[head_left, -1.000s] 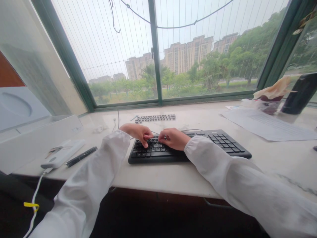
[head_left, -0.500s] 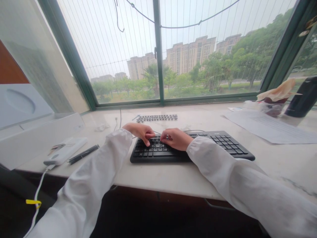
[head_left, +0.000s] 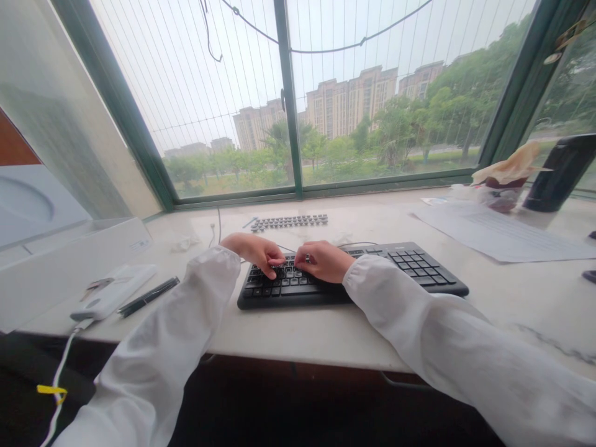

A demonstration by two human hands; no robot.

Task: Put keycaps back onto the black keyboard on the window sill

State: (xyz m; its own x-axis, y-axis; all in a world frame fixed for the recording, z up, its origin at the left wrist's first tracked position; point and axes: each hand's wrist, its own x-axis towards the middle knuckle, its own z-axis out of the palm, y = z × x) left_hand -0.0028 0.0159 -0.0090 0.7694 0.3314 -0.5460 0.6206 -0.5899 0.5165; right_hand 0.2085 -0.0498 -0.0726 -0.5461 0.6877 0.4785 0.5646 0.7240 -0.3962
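On pale stone counter (head_left: 326,335) before wide window: two white-sleeved arms reach forward. Black keyboard (head_left: 354,279) lies near front edge, centre. Left hand (head_left: 256,251) rests on left-middle keys, fingers curled down, touching keycaps. Right hand (head_left: 323,261) just beside it, fingers bent, small keycap (head_left: 308,257) apparently pinched at fingertips; grip unclear. Left of keyboard: black pen (head_left: 148,297), white power bank (head_left: 112,292). Behind keyboard: row of loose grey keycaps (head_left: 289,221). Far right: paper sheets (head_left: 503,233), black bottle (head_left: 559,174).
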